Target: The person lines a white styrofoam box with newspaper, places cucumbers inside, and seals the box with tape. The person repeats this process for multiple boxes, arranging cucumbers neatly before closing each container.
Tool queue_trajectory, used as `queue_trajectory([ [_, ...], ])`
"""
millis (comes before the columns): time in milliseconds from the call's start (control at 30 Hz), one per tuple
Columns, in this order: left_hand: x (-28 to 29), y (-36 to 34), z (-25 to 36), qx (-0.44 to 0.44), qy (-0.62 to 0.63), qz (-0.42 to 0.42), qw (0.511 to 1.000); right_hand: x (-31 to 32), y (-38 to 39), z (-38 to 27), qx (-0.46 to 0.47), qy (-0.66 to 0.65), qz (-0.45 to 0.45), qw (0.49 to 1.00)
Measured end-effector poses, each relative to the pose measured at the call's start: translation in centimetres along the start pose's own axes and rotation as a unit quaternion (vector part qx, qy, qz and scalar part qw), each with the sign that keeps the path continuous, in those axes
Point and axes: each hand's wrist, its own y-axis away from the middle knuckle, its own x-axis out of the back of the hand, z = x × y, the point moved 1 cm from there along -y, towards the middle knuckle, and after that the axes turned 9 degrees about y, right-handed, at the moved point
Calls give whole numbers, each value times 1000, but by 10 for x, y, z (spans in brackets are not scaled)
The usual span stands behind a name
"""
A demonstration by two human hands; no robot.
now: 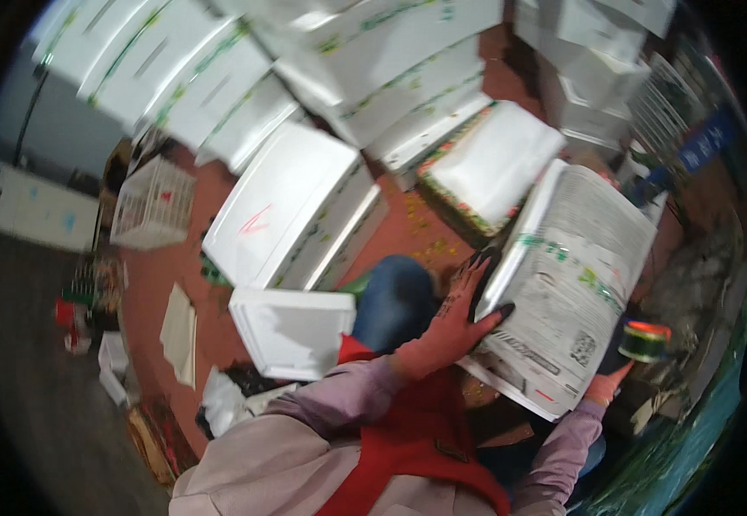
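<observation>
Now, left hand (447,334): fingers spread, touching the paper-covered pack (575,279) along its edge.
Right hand (608,384): by the tape roll (646,341); grip, can't tell.
Pack: in front, slanted; likely being steadied; next needs firm hands.

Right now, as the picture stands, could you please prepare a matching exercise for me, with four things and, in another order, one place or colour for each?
Things:
1. left hand
2. tape roll
3. apron
4. basket

Places or colours:
A. white, toward the picture's left
B. beside the right hand
C. at the left edge of the newspaper
D. red, worn over a pale top

Pairs: 1-C, 2-B, 3-D, 4-A
</observation>
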Motion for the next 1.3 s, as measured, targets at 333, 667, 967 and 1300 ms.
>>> queue_trajectory([
  [333, 281, 171, -76, 141, -552, -57, 820, 104, 64, 18, 136, 148, 57, 978],
  [667, 291, 119, 233, -157, -522, 314, 778, 105, 148, -45, 250, 145, 185, 939],
  [967, 29, 23, 118, -335, -439, -77, 830, 15, 210, -56, 442, 566, 264, 644],
  [1300, -46, 14, 119, -273, -237, -461, 811, -47, 201, 4, 156, -118, 83, 977],
])
